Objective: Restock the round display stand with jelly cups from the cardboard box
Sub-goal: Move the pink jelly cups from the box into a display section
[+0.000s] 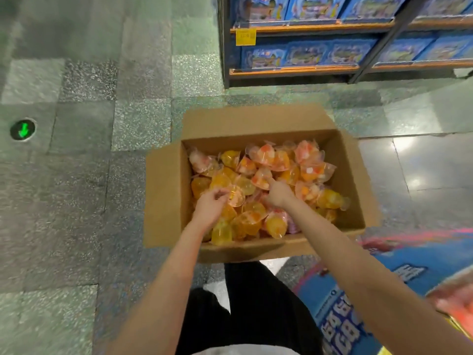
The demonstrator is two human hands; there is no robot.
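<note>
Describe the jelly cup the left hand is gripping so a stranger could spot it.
Find the open cardboard box on the floor. At its left side, the left hand grips one jelly cup. It faces up, its round clear rim showing pinkish-orange jelly, among yellow neighbours.

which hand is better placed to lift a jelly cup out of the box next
Left. The left hand already has its fingers curled round a jelly cup in the cardboard box, while the right hand only points a finger into the pile.

Open top of the cardboard box [169,190], flaps splayed outward, interior packed with heaped jelly cups [266,160].
</note>
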